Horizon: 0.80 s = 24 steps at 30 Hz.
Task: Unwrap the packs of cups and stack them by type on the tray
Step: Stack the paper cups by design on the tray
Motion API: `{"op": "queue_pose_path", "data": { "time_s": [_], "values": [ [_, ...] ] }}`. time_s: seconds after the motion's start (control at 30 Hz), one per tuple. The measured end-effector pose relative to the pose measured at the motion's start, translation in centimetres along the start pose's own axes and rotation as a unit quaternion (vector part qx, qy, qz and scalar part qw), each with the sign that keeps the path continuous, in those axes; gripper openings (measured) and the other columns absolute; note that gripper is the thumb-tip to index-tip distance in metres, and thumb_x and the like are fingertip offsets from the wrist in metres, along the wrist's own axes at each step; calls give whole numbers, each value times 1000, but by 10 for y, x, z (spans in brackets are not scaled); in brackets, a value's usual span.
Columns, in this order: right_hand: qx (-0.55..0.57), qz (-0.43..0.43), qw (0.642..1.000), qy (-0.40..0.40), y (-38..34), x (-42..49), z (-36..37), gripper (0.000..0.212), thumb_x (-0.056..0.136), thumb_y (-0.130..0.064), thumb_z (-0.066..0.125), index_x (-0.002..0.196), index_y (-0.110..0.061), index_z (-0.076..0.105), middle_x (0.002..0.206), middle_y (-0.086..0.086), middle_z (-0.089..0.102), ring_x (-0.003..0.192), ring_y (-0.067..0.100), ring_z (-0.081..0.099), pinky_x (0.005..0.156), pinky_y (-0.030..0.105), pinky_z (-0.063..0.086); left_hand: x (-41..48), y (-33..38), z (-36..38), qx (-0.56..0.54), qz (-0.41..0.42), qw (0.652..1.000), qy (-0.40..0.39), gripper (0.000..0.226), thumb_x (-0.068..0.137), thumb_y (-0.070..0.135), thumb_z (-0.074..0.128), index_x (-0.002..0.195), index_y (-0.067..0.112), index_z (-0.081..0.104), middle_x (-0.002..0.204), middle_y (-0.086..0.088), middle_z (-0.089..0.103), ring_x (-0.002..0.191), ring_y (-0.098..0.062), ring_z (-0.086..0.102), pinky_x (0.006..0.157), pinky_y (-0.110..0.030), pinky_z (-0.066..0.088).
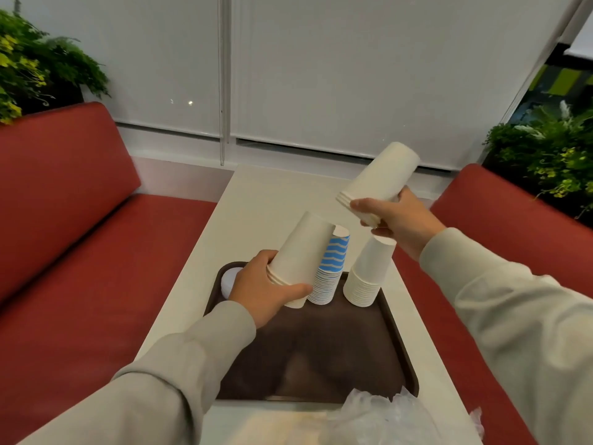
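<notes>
My left hand (266,285) grips a short stack of tall white cups (301,255), upside down and tilted, above the far left of the brown tray (321,358). My right hand (398,220) grips a second short stack of tall white cups (382,178), tilted, higher up over the table. On the tray's far edge stand a blue-and-white wavy cup stack (330,274) and a stack of smaller white cups (369,274), both upside down. Something white and round (229,281) sits at the tray's far left corner, partly hidden by my left hand.
The tray lies on a narrow white table (256,203) between two red benches (64,252). Crumpled clear plastic wrap (385,415) lies at the table's near edge. Potted plants (552,155) stand behind both benches.
</notes>
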State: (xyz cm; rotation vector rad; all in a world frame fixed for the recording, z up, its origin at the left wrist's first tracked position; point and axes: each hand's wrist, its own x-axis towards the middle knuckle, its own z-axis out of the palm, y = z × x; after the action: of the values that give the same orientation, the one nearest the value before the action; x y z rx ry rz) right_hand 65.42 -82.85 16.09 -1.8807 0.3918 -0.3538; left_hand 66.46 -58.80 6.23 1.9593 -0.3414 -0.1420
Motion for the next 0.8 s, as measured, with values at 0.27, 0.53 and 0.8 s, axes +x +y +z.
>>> {"op": "queue_pose_path", "data": {
  "time_s": [0.27,0.53,0.8],
  "values": [
    [-121,11,985,120,24,13,-39,97,60,-39,93,137,-20,37,122,-2,57,109,20,57,94,36,50,9,0,2,-32,16,999,17,63,66,33,90,116,33,51,100,18,58,88,6,55,59,-5,41],
    [-163,46,978,124,57,24,-38,89,68,-27,91,135,-14,35,127,4,52,114,27,53,95,41,47,20,-14,2,-33,19,999,33,67,63,43,90,118,38,52,105,21,62,98,-4,60,81,-24,49],
    [-176,76,973,130,92,29,-23,92,66,-32,92,136,-13,34,137,9,51,126,33,51,97,45,46,24,-22,2,-32,16,999,26,67,66,43,87,121,37,48,106,20,58,95,1,56,79,-23,46]
  ]
}}
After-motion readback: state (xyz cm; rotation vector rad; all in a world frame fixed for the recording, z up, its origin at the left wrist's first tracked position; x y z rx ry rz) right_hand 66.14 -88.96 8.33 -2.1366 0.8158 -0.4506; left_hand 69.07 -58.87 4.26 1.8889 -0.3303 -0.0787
